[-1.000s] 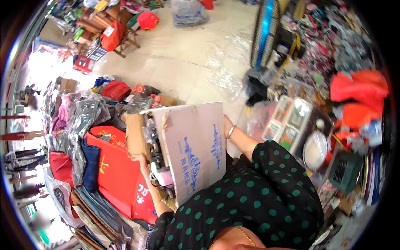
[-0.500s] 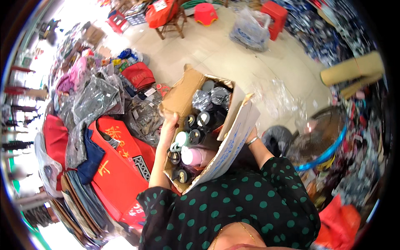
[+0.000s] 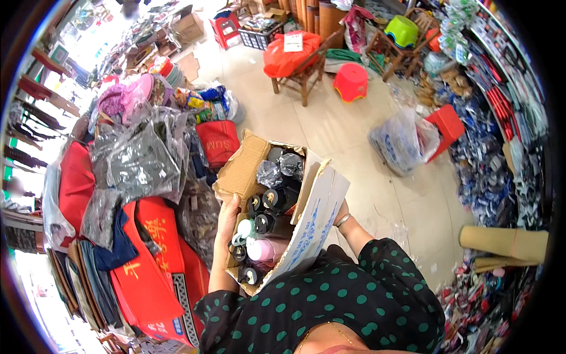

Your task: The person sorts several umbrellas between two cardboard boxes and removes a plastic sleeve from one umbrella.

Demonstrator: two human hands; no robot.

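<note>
An open cardboard box [image 3: 315, 215] is carried in front of my chest, tilted, with its flaps up. My left hand [image 3: 229, 213] grips its left side, the thumb against the inner edge of a brown flap. On the other side my right hand [image 3: 342, 213] holds the box from behind the printed flap, which hides part of its fingers; a bracelet is on that wrist. Inside stand several bottles with black caps [image 3: 274, 199], a pink-topped bottle [image 3: 259, 250] and a mint-green one [image 3: 245, 228]. Dark items in clear plastic [image 3: 290, 165] fill the far end.
On the left lie red bags [image 3: 144, 265], plastic-wrapped clothes [image 3: 141, 156] and a small red bag [image 3: 218, 143]. Ahead are a wooden chair [image 3: 300, 62], a red stool [image 3: 351, 81] and a stuffed plastic bag [image 3: 401, 141]. Beige rolls [image 3: 501, 243] and packed goods line the right.
The view has shifted, so the chair, stools and plastic bag appear lower and farther right. The fan at the right has left the picture. Both hands still hold the box.
</note>
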